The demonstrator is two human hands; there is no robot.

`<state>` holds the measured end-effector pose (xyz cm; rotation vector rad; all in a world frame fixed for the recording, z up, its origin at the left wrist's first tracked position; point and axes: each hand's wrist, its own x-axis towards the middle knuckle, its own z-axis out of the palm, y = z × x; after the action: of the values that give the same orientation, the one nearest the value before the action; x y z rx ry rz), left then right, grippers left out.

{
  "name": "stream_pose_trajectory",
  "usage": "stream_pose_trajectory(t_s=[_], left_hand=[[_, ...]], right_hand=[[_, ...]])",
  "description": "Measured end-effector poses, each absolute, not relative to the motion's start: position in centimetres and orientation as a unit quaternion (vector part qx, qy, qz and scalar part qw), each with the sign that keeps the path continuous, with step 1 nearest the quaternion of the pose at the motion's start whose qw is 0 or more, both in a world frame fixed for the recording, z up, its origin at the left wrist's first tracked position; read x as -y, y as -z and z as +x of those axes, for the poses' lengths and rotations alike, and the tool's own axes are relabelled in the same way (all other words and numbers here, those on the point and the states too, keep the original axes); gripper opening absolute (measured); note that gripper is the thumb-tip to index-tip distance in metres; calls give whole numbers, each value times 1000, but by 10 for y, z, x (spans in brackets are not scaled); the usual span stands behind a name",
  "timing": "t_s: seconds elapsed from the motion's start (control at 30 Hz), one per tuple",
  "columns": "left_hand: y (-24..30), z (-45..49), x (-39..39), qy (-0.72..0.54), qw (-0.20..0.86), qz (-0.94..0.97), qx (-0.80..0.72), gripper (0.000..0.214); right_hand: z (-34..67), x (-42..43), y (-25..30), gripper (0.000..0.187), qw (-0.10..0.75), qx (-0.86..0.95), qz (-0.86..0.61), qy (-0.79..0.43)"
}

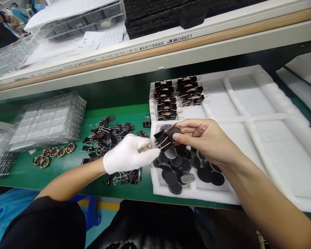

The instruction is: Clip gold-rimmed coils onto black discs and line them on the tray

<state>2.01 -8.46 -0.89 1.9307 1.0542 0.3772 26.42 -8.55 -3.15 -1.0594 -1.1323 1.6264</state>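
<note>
My left hand [128, 155], in a white glove, pinches the wire handles of a black binder clip [161, 137] over the near-left part of a white foam tray [248, 114]. My bare right hand [204, 138] is closed on a round dark disc [175, 132] held at the clip's jaws. Below both hands lies a heap of several dark round discs [180, 167] in the tray's front compartment. Rows of clipped assemblies [177, 95] fill the tray's back-left compartment. A pile of loose black binder clips [107, 138] lies on the green bench left of the tray.
A stack of clear plastic blister trays [48, 119] stands at the left, with several gold-rimmed round parts [54, 154] in front of it. A shelf [155, 52] with papers and trays runs overhead. More white foam [304, 81] lies at the far right.
</note>
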Motion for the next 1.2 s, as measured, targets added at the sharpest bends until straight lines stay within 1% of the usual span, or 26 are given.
stream_pose_trajectory(t_s=[0.07, 0.13, 0.2, 0.27, 0.33, 0.4, 0.43, 0.5, 0.57, 0.63, 0.77, 0.8, 0.87, 0.93, 1.0, 1.07, 1.2], left_hand=[[6, 20, 84, -131, 442, 774, -433, 48], [0, 19, 78, -85, 439, 784, -430, 47], [-7, 15, 64, -33, 414, 815, -405, 44], [-10, 12, 42, -17, 335, 845, -415, 47], [-3, 11, 15, -20, 201, 858, -473, 50], [11, 10, -12, 19, 76, 862, -501, 47], [19, 10, -24, 48, 48, 869, -490, 46], [34, 9, -42, 84, 41, 893, -440, 38], [40, 7, -48, 56, 50, 914, -398, 35], [38, 5, -40, -43, 47, 917, -393, 39], [19, 15, 3, -323, 23, 845, -425, 41], [15, 21, 16, -376, 20, 821, -429, 41], [11, 34, 39, -431, 31, 796, -424, 39], [9, 41, 53, -430, 49, 809, -398, 38], [8, 40, 58, -394, 62, 843, -361, 40], [6, 32, 58, -336, 70, 872, -348, 42], [0, 16, 54, -200, 97, 889, -400, 45]], right_hand=[[264, 86, 33, 28, 428, 455, -428, -654], [264, 86, 33, 29, 430, 450, -432, -653], [263, 85, 32, 30, 455, 436, -427, -648], [262, 83, 31, 25, 493, 393, -415, -656], [261, 80, 31, 23, 523, 328, -416, -668], [259, 77, 33, 23, 531, 282, -433, -672], [259, 75, 34, 23, 529, 275, -440, -672], [259, 73, 36, 21, 516, 280, -440, -679], [259, 72, 38, 21, 497, 293, -427, -696], [259, 73, 37, 24, 478, 317, -412, -708], [255, 79, 37, 32, 459, 362, -396, -708], [254, 81, 38, 31, 461, 375, -392, -703], [250, 85, 41, 26, 462, 414, -377, -688], [248, 87, 43, 23, 457, 451, -356, -679], [247, 89, 45, 22, 454, 474, -341, -673], [247, 90, 44, 22, 451, 501, -335, -658], [248, 91, 41, 21, 430, 560, -345, -619]])
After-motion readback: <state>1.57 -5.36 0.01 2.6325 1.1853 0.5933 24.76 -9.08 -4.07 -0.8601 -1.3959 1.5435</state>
